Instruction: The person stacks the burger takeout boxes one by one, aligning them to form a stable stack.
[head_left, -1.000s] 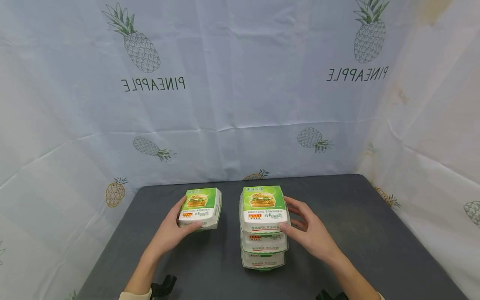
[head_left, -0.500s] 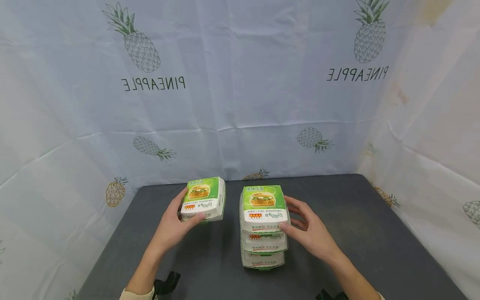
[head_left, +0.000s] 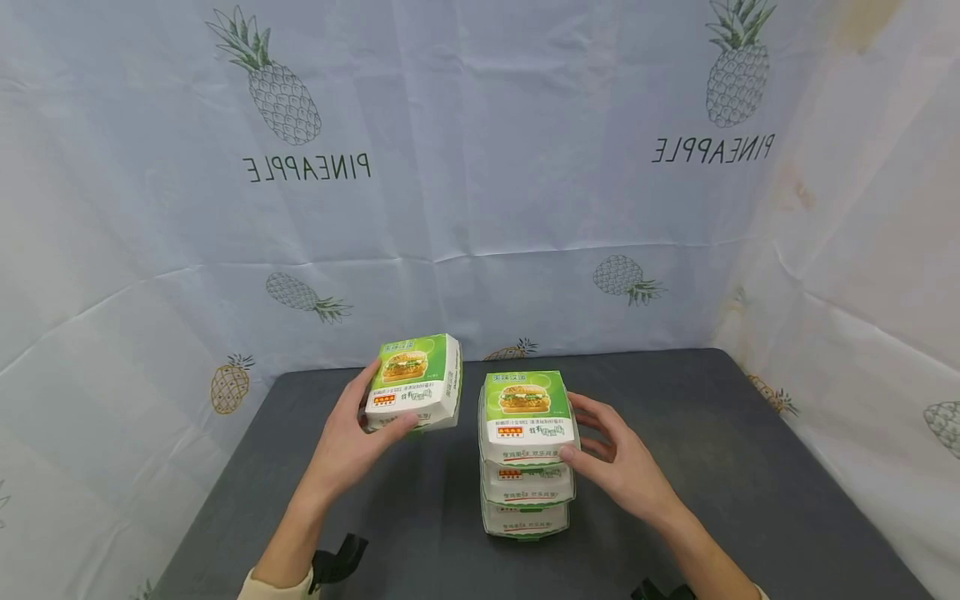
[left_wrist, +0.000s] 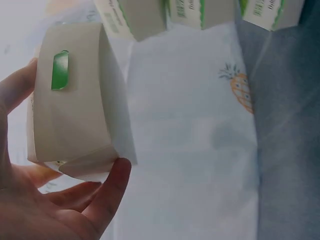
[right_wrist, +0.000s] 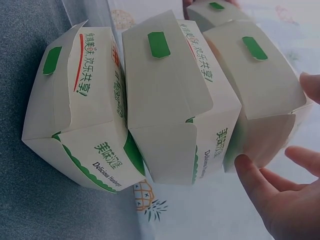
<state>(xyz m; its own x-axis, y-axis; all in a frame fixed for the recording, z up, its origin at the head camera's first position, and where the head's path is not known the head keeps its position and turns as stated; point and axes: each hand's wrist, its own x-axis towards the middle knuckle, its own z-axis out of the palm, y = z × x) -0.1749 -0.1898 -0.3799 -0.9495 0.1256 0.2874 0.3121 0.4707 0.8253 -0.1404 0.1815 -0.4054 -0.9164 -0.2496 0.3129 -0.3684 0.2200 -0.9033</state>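
Note:
In the head view my left hand (head_left: 347, 442) holds a green-and-white paper hamburger box (head_left: 411, 379) above the table, tilted, left of a stack. The left wrist view shows thumb and fingers around this box (left_wrist: 70, 100), a green tab on its side. Three like boxes stand stacked upright: the top box (head_left: 528, 417), the middle box (head_left: 528, 487) and the bottom box (head_left: 527, 522). My right hand (head_left: 626, 467) grips the right side of the top box, thumb at its front and fingers toward the back. Part of those fingers is hidden behind the box.
A dark grey table (head_left: 420, 542) bears the stack. White cloth (head_left: 465, 183) printed with pineapples hangs behind the table and along both sides. Black straps (head_left: 337, 562) sit at both wrists. A small gap separates the held box from the stack.
My left hand has raised its hamburger box and brought it a little right, toward the stack, tilting it more. My right hand and the stack have stayed in place.

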